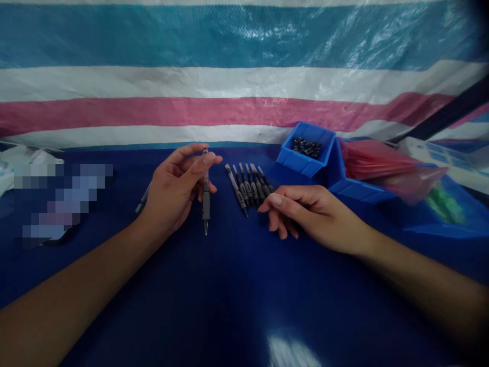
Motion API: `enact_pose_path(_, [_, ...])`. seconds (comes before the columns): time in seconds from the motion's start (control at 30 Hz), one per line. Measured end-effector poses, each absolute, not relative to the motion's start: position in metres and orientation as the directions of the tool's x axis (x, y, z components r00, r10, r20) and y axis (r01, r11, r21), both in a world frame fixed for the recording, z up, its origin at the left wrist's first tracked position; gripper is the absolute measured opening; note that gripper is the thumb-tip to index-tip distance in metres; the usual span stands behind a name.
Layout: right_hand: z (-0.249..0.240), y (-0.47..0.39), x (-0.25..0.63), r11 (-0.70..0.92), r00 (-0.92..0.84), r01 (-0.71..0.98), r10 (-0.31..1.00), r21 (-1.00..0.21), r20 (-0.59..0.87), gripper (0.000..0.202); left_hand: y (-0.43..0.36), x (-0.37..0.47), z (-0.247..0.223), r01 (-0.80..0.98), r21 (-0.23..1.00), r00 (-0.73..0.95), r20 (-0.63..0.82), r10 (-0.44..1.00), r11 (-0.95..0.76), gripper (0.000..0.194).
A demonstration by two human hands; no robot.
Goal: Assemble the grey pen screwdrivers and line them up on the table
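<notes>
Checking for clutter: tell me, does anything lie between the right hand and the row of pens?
Nothing visible does. The right hand rests with its fingers at the row of pens on the table.

No legible text or labels

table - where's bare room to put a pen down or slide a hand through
The blue table is bare in front of both hands, toward the near edge. It is crowded between the left hand, which holds a pen upright, and the right hand touching the row of pens. The blue bins fill the far right.
</notes>
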State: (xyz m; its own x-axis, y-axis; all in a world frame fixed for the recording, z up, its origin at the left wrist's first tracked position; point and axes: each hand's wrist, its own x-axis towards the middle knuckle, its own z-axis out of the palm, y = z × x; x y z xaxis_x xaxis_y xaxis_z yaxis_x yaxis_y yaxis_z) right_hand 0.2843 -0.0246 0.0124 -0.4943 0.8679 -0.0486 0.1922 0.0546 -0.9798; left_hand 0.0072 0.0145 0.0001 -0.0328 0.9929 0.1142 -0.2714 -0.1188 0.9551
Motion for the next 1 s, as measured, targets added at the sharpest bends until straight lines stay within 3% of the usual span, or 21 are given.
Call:
enact_pose_path(0.13, [0.012, -0.024, 0.285, 0.052, -0.499, 0.195, 0.865, -0.979, -0.053, 0.047, 0.013, 0.01, 0.004, -0.272, 0.959, -0.021, 0.072, 0.997, -0.075, 0.019])
enact_pose_path(1.0, [0.014, -0.024, 0.285, 0.062, -0.507, 0.205, 0.86, -0.977, -0.052, 0.048, 0.02, 0.005, -0.004, -0.339, 0.934, 0.004, 0.119, 0.993, -0.111, 0.05])
